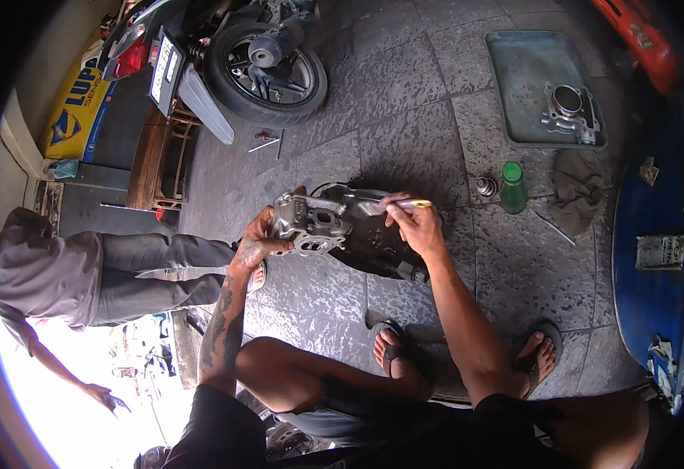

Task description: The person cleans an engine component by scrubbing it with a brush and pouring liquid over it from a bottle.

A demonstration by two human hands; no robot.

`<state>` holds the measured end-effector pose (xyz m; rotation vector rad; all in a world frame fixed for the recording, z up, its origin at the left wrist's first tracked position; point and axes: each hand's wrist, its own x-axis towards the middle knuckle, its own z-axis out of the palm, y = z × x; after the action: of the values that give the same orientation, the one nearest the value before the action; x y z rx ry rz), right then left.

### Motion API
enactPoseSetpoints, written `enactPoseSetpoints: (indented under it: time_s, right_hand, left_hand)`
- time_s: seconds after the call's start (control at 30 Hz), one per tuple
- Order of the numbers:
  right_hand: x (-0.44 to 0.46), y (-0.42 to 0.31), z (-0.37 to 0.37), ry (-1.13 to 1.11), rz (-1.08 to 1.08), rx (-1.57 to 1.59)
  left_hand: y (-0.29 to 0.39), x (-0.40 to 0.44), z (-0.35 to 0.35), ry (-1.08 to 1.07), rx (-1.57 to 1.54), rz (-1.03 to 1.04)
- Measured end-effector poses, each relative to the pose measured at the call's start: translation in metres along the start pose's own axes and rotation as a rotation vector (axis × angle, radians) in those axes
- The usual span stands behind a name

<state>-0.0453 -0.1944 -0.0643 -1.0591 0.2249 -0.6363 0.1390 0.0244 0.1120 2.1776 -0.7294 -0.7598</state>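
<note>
My left hand (256, 241) grips a metal engine cylinder head (311, 223) by its left side, holding it up in front of me. My right hand (415, 225) is closed around a paintbrush (418, 203) with a light handle. The brush's bristle end points left toward the cylinder head; whether they touch I cannot tell. Beneath both hands sits a dark, round pan (381, 262) with wet-looking contents, partly hidden by the cylinder head and my right hand.
At right a metal tray (506, 141) holds an engine cylinder (567, 102). Near it are a green bottle (512, 189), a small metal part (485, 186) and a dark rag (576, 191). A motorcycle wheel (311, 94) and tools (264, 144) lie ahead. Another person (53, 270) stands at left.
</note>
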Motion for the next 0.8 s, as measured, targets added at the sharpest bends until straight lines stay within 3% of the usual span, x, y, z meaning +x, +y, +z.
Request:
enactPoseSetpoints:
  time_s: [0.03, 0.23, 0.3, 0.37, 0.5, 0.57, 0.63, 0.8]
  right_hand:
    - [-0.001, -0.002, 0.000, 0.010, -0.006, 0.124]
    - [-0.004, 0.001, -0.005, -0.127, -0.005, 0.017]
    - [-0.005, -0.005, -0.005, -0.149, 0.056, -0.031]
    - [-0.004, -0.021, 0.006, -0.100, -0.094, 0.130]
    - [-0.003, -0.013, 0.001, -0.136, -0.084, -0.094]
    - [-0.003, 0.000, -0.002, -0.137, -0.205, -0.116]
    - [-0.006, -0.016, 0.006, -0.051, -0.177, 0.018]
    - [0.000, -0.008, 0.017, -0.112, -0.185, -0.060]
  left_hand:
    - [-0.003, -0.001, -0.001, 0.002, -0.002, -0.003]
    - [0.001, -0.007, -0.001, -0.029, -0.223, 0.018]
    - [0.003, -0.010, 0.000, -0.008, -0.205, -0.031]
    - [0.004, -0.010, 0.003, 0.009, -0.186, -0.078]
    - [0.004, -0.007, 0.000, 0.006, -0.164, -0.016]
    - [0.000, -0.011, -0.005, -0.027, -0.060, 0.008]
    - [0.008, -0.013, 0.004, 0.037, -0.126, -0.040]
    - [0.010, -0.010, 0.004, 0.014, -0.091, -0.066]
